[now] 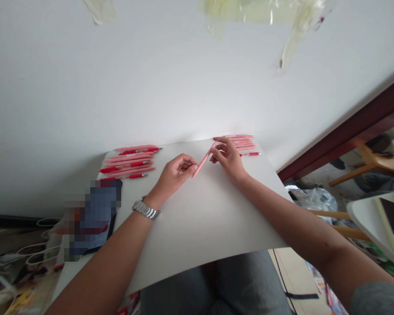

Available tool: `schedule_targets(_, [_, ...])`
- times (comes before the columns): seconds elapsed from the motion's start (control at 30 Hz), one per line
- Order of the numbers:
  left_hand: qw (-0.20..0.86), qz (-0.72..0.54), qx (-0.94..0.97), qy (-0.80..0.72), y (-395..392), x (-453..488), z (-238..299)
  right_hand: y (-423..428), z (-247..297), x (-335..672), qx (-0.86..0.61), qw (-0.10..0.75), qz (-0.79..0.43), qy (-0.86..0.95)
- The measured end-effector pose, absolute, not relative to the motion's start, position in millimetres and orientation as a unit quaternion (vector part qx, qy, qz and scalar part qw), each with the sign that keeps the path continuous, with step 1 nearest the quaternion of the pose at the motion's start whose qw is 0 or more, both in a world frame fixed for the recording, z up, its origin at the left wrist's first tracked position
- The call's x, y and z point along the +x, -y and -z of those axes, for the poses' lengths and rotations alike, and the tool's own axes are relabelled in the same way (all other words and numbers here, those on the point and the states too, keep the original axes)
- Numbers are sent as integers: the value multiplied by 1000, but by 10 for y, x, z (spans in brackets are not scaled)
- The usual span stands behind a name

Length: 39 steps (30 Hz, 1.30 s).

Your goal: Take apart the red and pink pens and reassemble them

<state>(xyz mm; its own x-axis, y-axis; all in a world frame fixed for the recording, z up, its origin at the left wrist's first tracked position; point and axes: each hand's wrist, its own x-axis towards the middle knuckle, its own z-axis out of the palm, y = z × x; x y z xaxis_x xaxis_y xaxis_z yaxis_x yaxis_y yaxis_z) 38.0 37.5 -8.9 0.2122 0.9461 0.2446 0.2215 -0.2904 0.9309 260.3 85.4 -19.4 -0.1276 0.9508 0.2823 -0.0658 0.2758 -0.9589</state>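
A pink pen slants between my two hands above the white table. My left hand, with a metal watch on its wrist, pinches the pen's lower end between thumb and fingers. At its upper end, the fingers and thumb of my right hand close on the pen near its clip. To the left lies a group of pink and red pens, some with dark tips. Behind my right hand is a second row of pink pens, with a red pen in front, partly covered by the hand.
The white table stands against a white wall. A phone-like dark device, its screen blurred out, lies at the table's left edge. Cables hang at left. A wooden stool and clear plastic bags are off to the right.
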Motion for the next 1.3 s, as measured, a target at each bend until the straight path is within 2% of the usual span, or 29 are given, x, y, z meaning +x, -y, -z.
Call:
schedule_targets(0.73, [436, -406, 685, -419, -402, 381, 180, -771, 184, 2551, -329, 484, -528, 616])
schedule_targets(1.3, [427, -410, 681, -430, -401, 406, 157, -798, 194, 2544, -321, 478, -518, 633])
